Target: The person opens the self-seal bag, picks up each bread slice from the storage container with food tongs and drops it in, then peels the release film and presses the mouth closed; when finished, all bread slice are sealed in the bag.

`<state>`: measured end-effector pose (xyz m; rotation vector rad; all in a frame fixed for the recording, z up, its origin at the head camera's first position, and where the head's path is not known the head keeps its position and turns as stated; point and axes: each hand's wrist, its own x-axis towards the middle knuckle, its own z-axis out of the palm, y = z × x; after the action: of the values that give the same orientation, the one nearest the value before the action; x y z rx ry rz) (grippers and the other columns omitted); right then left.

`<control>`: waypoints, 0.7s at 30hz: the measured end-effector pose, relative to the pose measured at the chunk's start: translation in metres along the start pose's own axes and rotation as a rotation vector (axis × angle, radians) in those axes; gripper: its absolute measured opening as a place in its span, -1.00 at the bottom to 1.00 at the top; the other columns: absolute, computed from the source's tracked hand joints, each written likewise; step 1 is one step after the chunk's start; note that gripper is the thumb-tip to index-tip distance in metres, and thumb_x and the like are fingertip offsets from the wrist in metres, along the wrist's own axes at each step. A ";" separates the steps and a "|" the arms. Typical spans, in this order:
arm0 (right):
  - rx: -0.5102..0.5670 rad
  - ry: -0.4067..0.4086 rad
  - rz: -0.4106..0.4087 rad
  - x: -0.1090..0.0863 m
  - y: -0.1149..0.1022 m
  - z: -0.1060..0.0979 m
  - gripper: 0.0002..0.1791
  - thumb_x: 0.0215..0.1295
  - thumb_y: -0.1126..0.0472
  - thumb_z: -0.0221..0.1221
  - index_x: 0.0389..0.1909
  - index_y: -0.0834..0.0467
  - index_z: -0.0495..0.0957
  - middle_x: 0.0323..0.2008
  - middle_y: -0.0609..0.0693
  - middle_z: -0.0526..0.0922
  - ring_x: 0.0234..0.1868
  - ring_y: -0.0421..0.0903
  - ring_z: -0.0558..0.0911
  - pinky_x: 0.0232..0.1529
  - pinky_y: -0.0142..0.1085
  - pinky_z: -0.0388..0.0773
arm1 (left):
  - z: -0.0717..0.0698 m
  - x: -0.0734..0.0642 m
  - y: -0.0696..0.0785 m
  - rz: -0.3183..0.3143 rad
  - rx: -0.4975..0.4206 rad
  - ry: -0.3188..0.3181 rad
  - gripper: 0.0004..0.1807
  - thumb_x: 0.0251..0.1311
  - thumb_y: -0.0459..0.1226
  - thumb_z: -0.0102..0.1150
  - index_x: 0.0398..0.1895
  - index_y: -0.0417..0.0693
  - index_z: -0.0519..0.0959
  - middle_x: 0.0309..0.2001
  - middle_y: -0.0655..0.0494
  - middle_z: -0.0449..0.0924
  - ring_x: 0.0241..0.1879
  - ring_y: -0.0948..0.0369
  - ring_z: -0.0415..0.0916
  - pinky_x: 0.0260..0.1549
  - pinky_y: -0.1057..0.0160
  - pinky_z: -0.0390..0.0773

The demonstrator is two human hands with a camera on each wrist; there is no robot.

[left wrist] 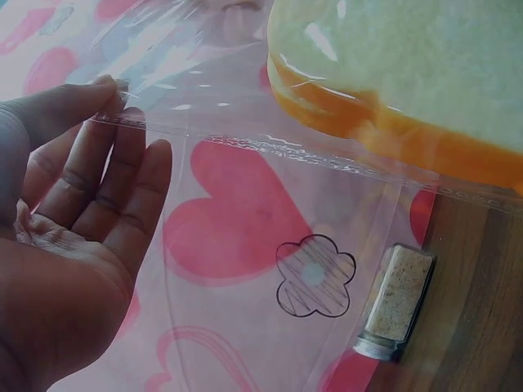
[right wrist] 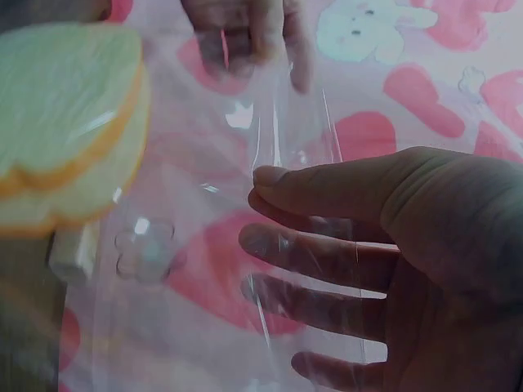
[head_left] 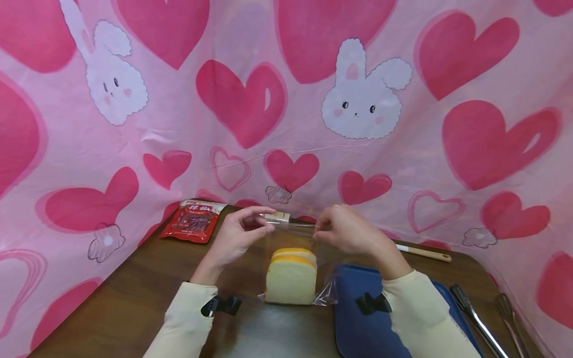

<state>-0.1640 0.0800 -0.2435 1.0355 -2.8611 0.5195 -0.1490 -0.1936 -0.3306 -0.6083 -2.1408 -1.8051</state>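
Note:
Slices of bread point(head_left: 291, 284) with orange-yellow crust stand upright inside a clear plastic bag point(head_left: 329, 292) on the wooden table. My left hand point(head_left: 236, 237) pinches the bag's upper edge between thumb and forefinger; in the left wrist view its other fingers are loosely extended. On the opposite side, my right hand point(head_left: 349, 231) pinches the film between thumb and forefinger. Its remaining fingers point(right wrist: 319, 306) spread behind the clear plastic in the right wrist view. Between both hands the bag's top is drawn across, above the bread point(left wrist: 400, 65).
A red packet point(head_left: 192, 221) lies at the back left. Behind the bag is a small jar point(left wrist: 398, 298) with a metal cap. A blue tray point(head_left: 358, 323) is under the right forearm, with metal tongs point(head_left: 479, 318) and a wooden-handled tool point(head_left: 427, 253) near it. Patterned pink fabric point(head_left: 304, 124) hangs behind.

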 end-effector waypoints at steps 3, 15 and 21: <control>0.023 -0.006 0.011 -0.007 0.010 -0.003 -0.96 0.28 0.20 0.46 -0.34 0.07 0.80 -0.44 -0.16 0.75 -0.37 -0.18 0.59 -0.30 -0.31 0.60 | -0.002 0.000 -0.001 0.000 0.001 0.001 -0.59 0.26 -0.40 0.44 0.18 -0.20 0.68 -0.27 0.11 0.75 -0.30 0.22 0.61 -0.36 0.37 0.54; 0.175 0.024 0.069 -0.040 0.051 -0.011 -0.96 0.30 0.17 0.44 -0.31 0.03 0.84 -0.39 -0.17 0.76 -0.29 -0.15 0.60 -0.22 -0.25 0.60 | -0.011 -0.002 0.000 -0.064 -0.007 0.019 -0.59 0.29 -0.35 0.44 0.20 -0.13 0.68 -0.25 0.21 0.69 -0.25 0.19 0.59 -0.28 0.38 0.62; 0.276 0.025 0.081 -0.048 0.062 -0.008 -0.92 0.35 0.14 0.42 -0.24 0.03 0.85 -0.34 -0.15 0.80 -0.25 -0.12 0.65 -0.20 -0.30 0.64 | -0.011 0.000 -0.001 -0.095 -0.008 0.020 -0.60 0.31 -0.33 0.43 0.20 -0.11 0.68 -0.23 0.20 0.69 -0.22 0.18 0.58 -0.24 0.38 0.63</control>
<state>-0.1665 0.1566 -0.2622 0.9389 -2.8753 0.9482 -0.1501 -0.2047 -0.3290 -0.4968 -2.1849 -1.8605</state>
